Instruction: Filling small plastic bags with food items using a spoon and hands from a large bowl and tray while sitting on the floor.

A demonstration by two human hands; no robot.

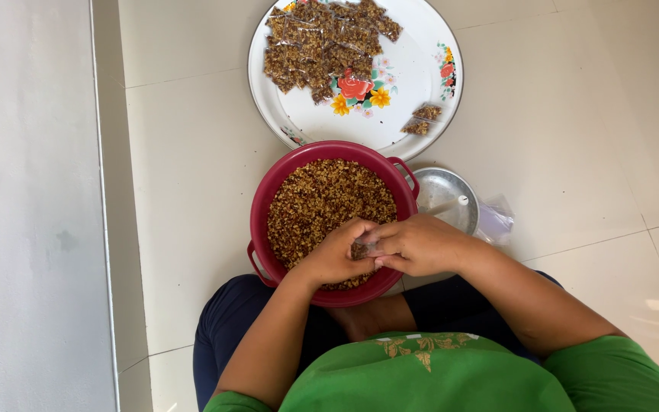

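Fingers (360, 240) of both hands pinch a small clear packet (365, 248) of brown mix between them, left hand (337, 255) and right hand (421, 244) touching above the red bowl (265, 206) of the mix on the floor. Seemingly filling; the packet mouth needs holding open. Beyond, a flowered tray (413, 69) carries filled packets (322, 42).

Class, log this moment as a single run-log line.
left hand: on small packet | right hand: on small packet | below: red bowl of brown mix | near: floral tray, metal dish
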